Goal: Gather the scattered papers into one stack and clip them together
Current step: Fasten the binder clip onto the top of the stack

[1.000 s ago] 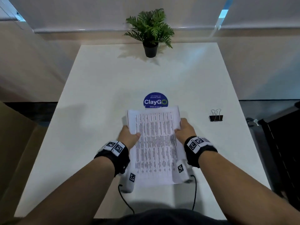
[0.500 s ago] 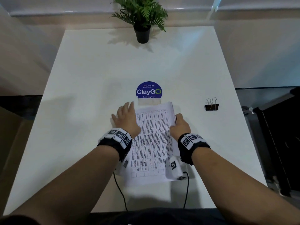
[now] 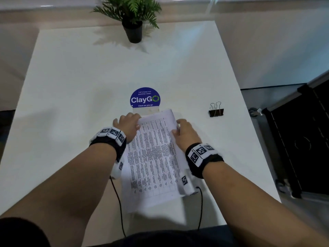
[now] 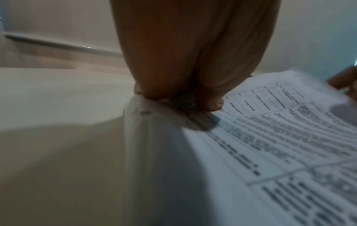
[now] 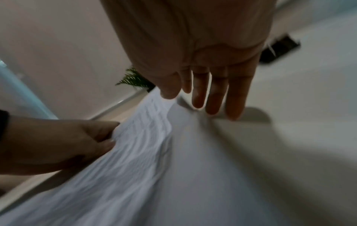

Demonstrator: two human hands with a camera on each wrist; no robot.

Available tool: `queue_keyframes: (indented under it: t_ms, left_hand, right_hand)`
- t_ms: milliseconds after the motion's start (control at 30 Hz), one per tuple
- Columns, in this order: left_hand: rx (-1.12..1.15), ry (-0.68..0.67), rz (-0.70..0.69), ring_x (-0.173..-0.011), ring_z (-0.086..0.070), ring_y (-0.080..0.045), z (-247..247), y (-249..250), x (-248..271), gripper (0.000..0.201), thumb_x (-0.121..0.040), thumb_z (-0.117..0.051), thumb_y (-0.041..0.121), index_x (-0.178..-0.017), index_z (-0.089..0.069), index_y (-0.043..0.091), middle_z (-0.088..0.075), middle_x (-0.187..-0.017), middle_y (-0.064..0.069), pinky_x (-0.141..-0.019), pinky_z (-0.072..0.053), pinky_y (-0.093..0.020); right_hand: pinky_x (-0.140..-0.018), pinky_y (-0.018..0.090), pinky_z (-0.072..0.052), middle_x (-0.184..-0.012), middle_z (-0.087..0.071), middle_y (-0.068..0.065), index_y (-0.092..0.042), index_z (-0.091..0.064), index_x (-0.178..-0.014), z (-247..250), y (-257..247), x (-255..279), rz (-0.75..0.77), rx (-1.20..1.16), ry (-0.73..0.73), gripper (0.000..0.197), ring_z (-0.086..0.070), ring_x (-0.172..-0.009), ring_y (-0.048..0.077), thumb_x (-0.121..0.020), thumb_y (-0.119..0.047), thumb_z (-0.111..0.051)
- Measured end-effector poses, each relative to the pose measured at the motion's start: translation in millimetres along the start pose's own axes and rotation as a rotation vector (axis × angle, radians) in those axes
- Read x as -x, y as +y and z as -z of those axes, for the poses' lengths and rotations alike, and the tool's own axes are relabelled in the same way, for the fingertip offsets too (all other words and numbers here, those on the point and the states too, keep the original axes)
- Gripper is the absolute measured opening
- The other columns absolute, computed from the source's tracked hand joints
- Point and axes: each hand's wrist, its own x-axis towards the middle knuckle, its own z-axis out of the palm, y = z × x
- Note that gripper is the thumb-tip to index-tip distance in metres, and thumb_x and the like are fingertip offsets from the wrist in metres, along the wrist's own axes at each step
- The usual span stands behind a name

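A stack of printed papers (image 3: 154,157) lies slightly askew on the white table (image 3: 71,86) in front of me. My left hand (image 3: 128,123) pinches its far left corner, thumb on top of the sheets (image 4: 270,137) and fingers (image 4: 146,93) curled under the edge. My right hand (image 3: 179,129) is at the far right edge, with the thumb touching the paper (image 5: 135,152) and the fingers (image 5: 214,97) straight over the table. A black binder clip (image 3: 216,111) with its silver handles up stands alone to the right, about a hand's width from my right hand.
A blue round ClayGo sticker (image 3: 145,98) sits just beyond the papers. A potted fern (image 3: 133,24) stands at the table's far edge. A black case (image 3: 302,139) is on the floor off the right side. Two thin cables hang over the near edge.
My left hand went from lying flat beside the stack to pinching its far left corner. My right hand slid up along the right edge. The far end of the stack has turned slightly.
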Motion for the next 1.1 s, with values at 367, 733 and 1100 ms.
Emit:
queue_keyframes:
  t_ms: [367,733,1100]
  left_hand:
    - [0.253,0.154,0.017,-0.118,-0.052,-0.028,-5,-6,2,0.031,-0.092,-0.063,0.022,-0.122,-0.059,0.023,-0.06,-0.122,-0.002,-0.103,-0.03,-0.04]
    - [0.451,0.172,0.008,-0.109,-0.058,-0.024,-5,-15,3,0.026,-0.085,-0.07,0.021,-0.111,-0.065,0.022,-0.064,-0.113,0.001,-0.1,-0.043,-0.044]
    - [0.285,0.199,0.013,-0.119,-0.051,-0.022,-7,-17,-1,0.026,-0.088,-0.064,0.03,-0.114,-0.061,0.03,-0.061,-0.118,0.004,-0.099,-0.031,-0.042]
  right_hand:
    - [-0.077,0.042,-0.042,-0.127,-0.044,0.024,-0.002,-0.049,-0.126,85,56,-71,-0.105,0.398,0.362,0.038,-0.044,-0.113,0.042,-0.088,0.001,-0.044]
    - [-0.084,0.024,-0.036,-0.116,-0.05,0.014,-0.002,-0.06,-0.094,55,-11,-52,0.181,0.054,0.316,0.016,-0.05,-0.098,0.024,-0.093,-0.016,-0.051]
    - [-0.068,0.029,-0.044,-0.066,-0.052,-0.002,-0.022,-0.047,-0.065,-25,-63,-25,0.062,-0.416,-0.134,0.023,-0.049,-0.066,0.013,-0.08,-0.025,-0.064]
